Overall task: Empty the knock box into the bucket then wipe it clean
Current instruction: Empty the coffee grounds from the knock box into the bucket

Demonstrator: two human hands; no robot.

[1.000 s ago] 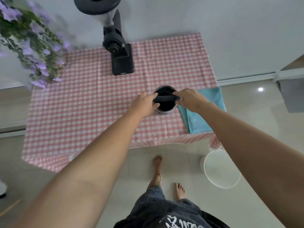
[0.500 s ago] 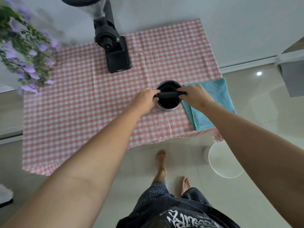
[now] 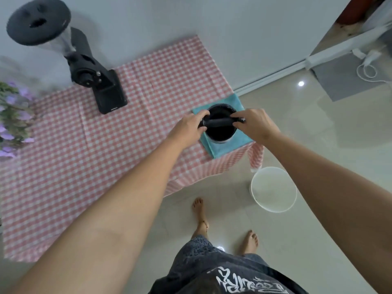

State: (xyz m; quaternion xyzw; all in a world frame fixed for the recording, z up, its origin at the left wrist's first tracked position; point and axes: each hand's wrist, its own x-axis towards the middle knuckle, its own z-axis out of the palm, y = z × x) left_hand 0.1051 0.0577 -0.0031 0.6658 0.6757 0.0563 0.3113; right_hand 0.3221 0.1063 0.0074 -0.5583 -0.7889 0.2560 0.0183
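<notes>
The knock box [image 3: 220, 133] is a dark round tub with a black bar [image 3: 219, 122] across its mouth. It sits over the teal cloth [image 3: 222, 151] near the table's right front corner; whether it rests on the cloth or hangs above it, I cannot tell. My left hand [image 3: 191, 126] grips the bar's left end and my right hand [image 3: 256, 126] grips its right end. The inside of the box looks dark. The white bucket [image 3: 273, 210] stands on the floor below the table's right corner, to the right of my feet.
A pink checked tablecloth [image 3: 84, 149] covers the table. A black coffee grinder [image 3: 101, 90] stands at the back left of it, and purple flowers [image 3: 12, 117] fill the left edge. The wall runs behind the table; pale floor tiles lie to the right.
The knock box was on the checked cloth just left of the teal cloth; both hands have carried it right, over the teal cloth. The view has also shifted.
</notes>
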